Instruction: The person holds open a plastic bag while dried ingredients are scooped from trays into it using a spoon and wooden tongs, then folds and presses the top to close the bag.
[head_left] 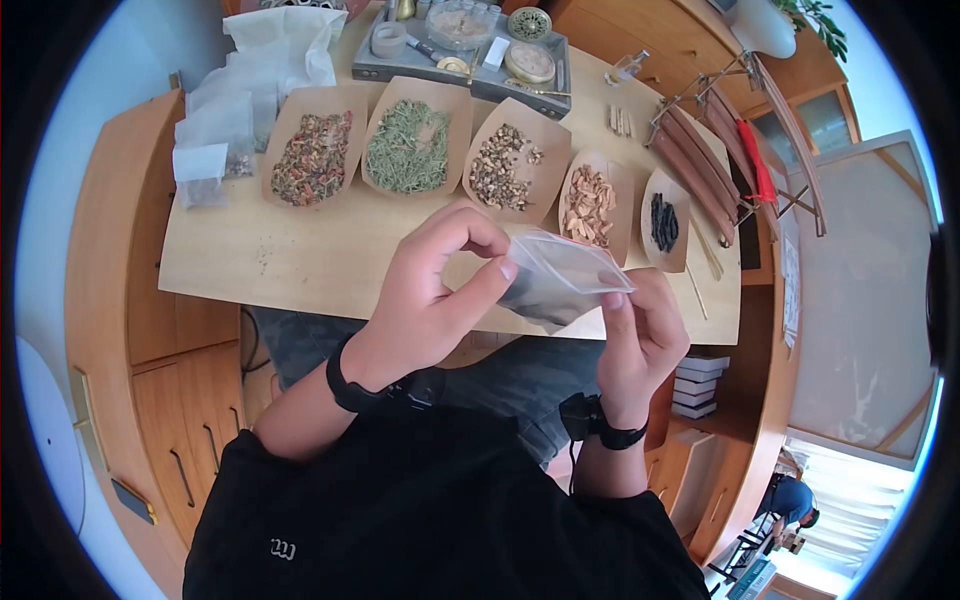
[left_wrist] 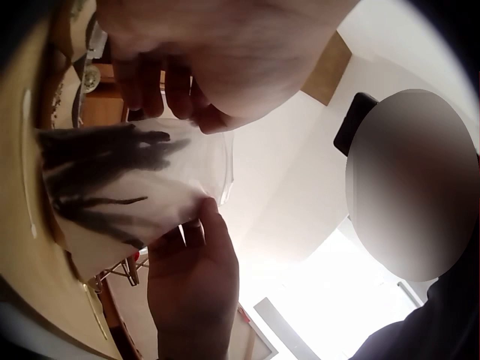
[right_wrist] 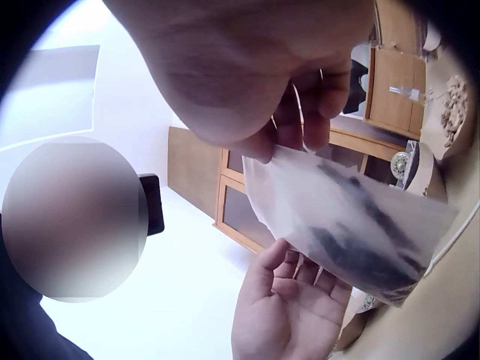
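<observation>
Both hands hold up a translucent zip bag point(head_left: 560, 278) by its two upper corners, close over the table's front edge. My left hand point(head_left: 435, 280) pinches the left corner between thumb and forefinger; my right hand point(head_left: 645, 325) pinches the right one. Dark, stick-like pieces point(left_wrist: 105, 161) lie in the lower part of the bag, clearest in the wrist views. Beyond the bag stand paper trays: one with similar black sticks point(head_left: 664, 222), one with pale tan slices point(head_left: 590, 205), and one with brownish dried bits point(head_left: 505, 170).
Farther left, paper trays hold green dried herb point(head_left: 408, 145) and a reddish mix point(head_left: 312, 158). Filled bags point(head_left: 215, 140) lie at the table's left end. A grey tray point(head_left: 380, 70) with small vessels stands at the back. Thin sticks point(head_left: 697, 290) lie at right.
</observation>
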